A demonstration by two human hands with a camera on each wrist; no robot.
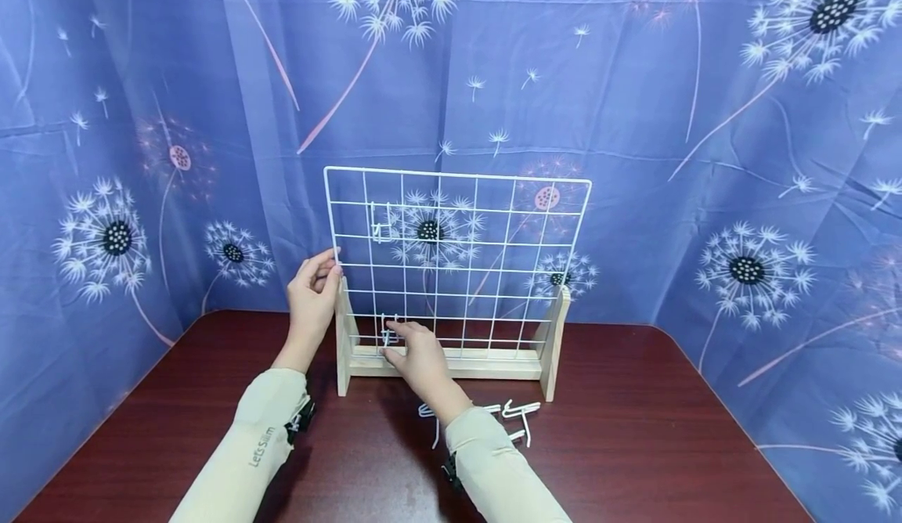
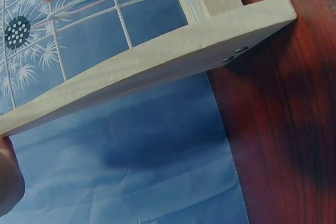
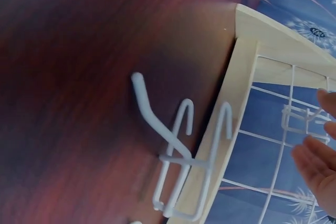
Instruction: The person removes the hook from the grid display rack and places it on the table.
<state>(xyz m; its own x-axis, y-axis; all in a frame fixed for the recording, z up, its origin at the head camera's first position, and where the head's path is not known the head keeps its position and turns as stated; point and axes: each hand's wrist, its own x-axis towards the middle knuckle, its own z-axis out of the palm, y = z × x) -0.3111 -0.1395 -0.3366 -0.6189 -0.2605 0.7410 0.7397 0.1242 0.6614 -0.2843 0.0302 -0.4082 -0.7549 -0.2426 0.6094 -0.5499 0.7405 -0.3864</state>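
Observation:
A white wire grid panel stands upright in a wooden stand. My left hand holds the panel's left edge just above the stand's left upright; its fingers are mostly out of the left wrist view. Low on the left of the grid hangs a white wire hook. Around this hook, my right hand has thumb and fingers spread, the fingertips close to it; whether they touch it is unclear. Another white hook hangs higher up, near the grid's top left.
Several loose white hooks lie on the dark red tabletop in front of the stand, partly behind my right forearm. One loose hook appears large in the right wrist view. A blue dandelion-print curtain surrounds the table's back and sides.

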